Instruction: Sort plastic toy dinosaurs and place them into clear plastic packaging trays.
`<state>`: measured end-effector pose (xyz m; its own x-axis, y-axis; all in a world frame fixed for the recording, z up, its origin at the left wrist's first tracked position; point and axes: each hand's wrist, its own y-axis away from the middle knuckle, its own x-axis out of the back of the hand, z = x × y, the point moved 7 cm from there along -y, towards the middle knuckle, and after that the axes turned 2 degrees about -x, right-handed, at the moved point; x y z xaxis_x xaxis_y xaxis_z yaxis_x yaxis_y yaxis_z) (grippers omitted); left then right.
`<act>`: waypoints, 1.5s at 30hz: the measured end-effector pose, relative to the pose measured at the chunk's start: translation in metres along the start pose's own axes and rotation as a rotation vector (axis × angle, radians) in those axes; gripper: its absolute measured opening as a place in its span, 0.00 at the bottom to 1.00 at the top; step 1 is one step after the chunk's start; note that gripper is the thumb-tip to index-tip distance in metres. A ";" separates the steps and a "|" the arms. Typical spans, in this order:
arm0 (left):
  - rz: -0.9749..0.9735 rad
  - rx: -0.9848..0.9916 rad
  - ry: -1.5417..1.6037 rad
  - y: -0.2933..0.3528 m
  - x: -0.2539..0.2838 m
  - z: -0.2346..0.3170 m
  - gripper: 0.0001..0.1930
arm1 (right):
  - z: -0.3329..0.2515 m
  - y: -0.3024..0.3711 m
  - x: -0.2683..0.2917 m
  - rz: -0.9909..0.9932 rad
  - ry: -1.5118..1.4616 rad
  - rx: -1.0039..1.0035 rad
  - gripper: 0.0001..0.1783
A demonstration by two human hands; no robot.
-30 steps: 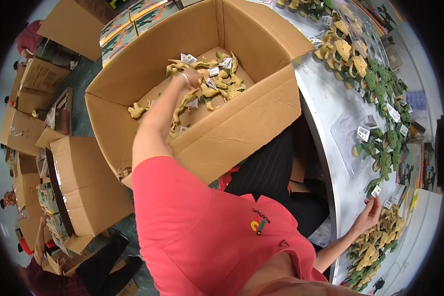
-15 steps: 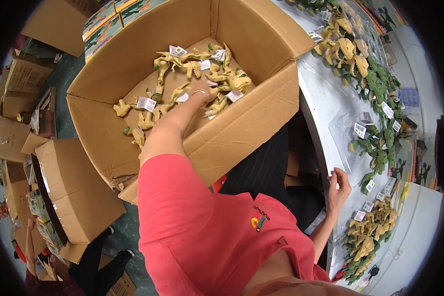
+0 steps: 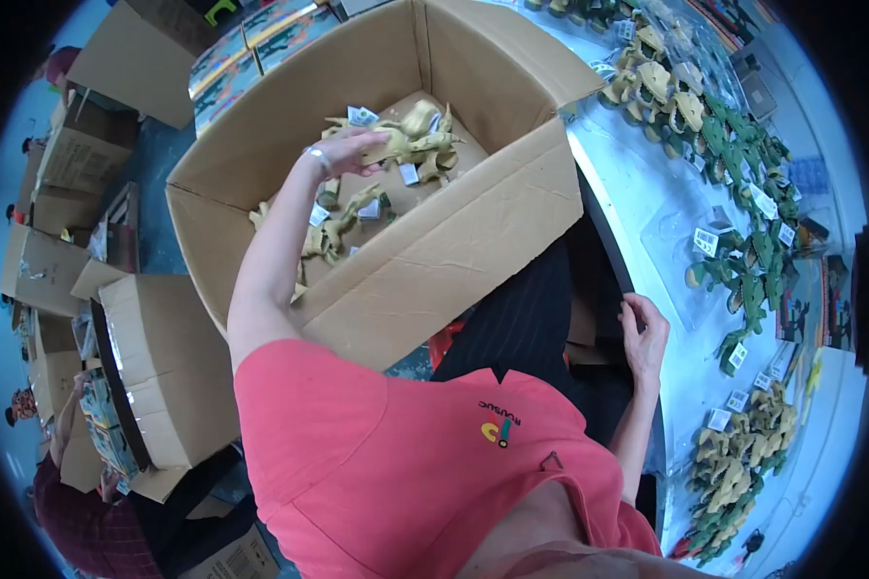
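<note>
My left hand point(image 3: 353, 151) reaches into a large cardboard box point(image 3: 473, 212), a band round its wrist. Its fingers are apart beside a beige toy dinosaur point(image 3: 394, 145); I cannot make out a firm hold. More beige and green toy dinosaurs point(image 3: 328, 236) with white tags lie on the box floor, partly hidden by my left arm and the near wall. At the edge of the white table point(image 3: 637, 227), my right hand point(image 3: 645, 338) rests with loosely curled fingers, holding nothing that shows.
Rows of tagged green toy dinosaurs point(image 3: 743, 280) and beige ones point(image 3: 733, 454) lie on the table, near a clear plastic tray point(image 3: 674, 256). On the left stands another open carton point(image 3: 169, 367), with a person in a dark red top point(image 3: 92, 516) beside it. Cartons point(image 3: 87, 159) are stacked farther off.
My left hand has lifted from among the toys and moved left. Some toys lie differently in the box. My right hand has shifted slightly along the table edge.
</note>
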<state>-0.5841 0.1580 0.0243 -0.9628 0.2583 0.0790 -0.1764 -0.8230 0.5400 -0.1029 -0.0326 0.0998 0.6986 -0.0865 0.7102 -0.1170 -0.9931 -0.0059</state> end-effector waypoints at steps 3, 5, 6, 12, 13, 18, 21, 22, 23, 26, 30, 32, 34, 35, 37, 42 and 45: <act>0.067 -0.167 0.253 0.043 0.031 0.024 0.20 | -0.032 -0.014 -0.013 -0.030 -0.035 0.142 0.08; 0.028 -0.232 0.464 0.072 0.034 0.038 0.19 | -0.059 -0.023 -0.019 -0.076 -0.020 0.297 0.08; -0.025 -0.287 0.690 0.083 0.029 0.049 0.18 | -0.067 -0.028 -0.017 -0.059 -0.030 0.296 0.08; -0.268 -0.494 0.728 0.119 -0.077 0.123 0.22 | -0.129 -0.055 0.017 -0.024 -0.271 0.448 0.10; -0.139 -0.601 0.581 0.124 -0.101 0.142 0.21 | -0.135 -0.058 0.031 0.018 -0.325 0.446 0.11; 0.120 -0.862 0.137 0.130 -0.232 0.156 0.22 | -0.137 -0.057 0.033 -0.102 -0.797 0.289 0.27; 0.093 -0.998 0.038 0.126 -0.314 0.130 0.25 | -0.112 -0.049 0.018 0.063 -0.720 0.308 0.32; 0.054 -0.959 0.074 0.118 -0.337 0.117 0.27 | -0.104 -0.043 0.028 0.216 -0.468 0.339 0.34; 0.010 -0.975 0.067 0.117 -0.357 0.113 0.29 | -0.092 -0.043 0.035 0.286 -0.405 0.324 0.36; -0.243 -1.037 -0.025 0.116 -0.398 0.119 0.31 | -0.055 -0.049 0.069 0.402 -0.301 0.208 0.29; -0.242 -0.920 0.001 0.095 -0.398 0.143 0.17 | -0.008 -0.070 0.094 0.287 -0.295 0.048 0.21; -0.138 -0.993 -0.033 0.092 -0.388 0.153 0.09 | -0.003 -0.077 0.125 0.281 -0.169 0.027 0.20; -0.160 -0.850 0.047 0.071 -0.391 0.143 0.09 | -0.002 -0.094 0.158 0.201 0.054 -0.017 0.18; -0.185 -0.903 -0.048 0.056 -0.404 0.137 0.09 | -0.005 -0.104 0.171 0.131 0.158 -0.046 0.18; -0.212 -1.102 -0.220 0.032 -0.441 0.132 0.10 | -0.016 -0.127 0.177 0.043 0.282 -0.060 0.21; 0.070 -1.382 -0.783 -0.020 -0.509 0.129 0.18 | -0.005 -0.187 0.164 0.054 0.426 -0.140 0.20; 0.073 -1.379 -0.809 -0.026 -0.527 0.132 0.23 | 0.008 -0.203 0.161 0.081 0.685 -0.207 0.23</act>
<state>-0.0450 0.1097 0.0795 -0.6995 0.0179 0.7144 -0.6100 -0.5359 -0.5838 0.0390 0.1546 0.2092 0.0907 -0.0226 0.9956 -0.3283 -0.9445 0.0085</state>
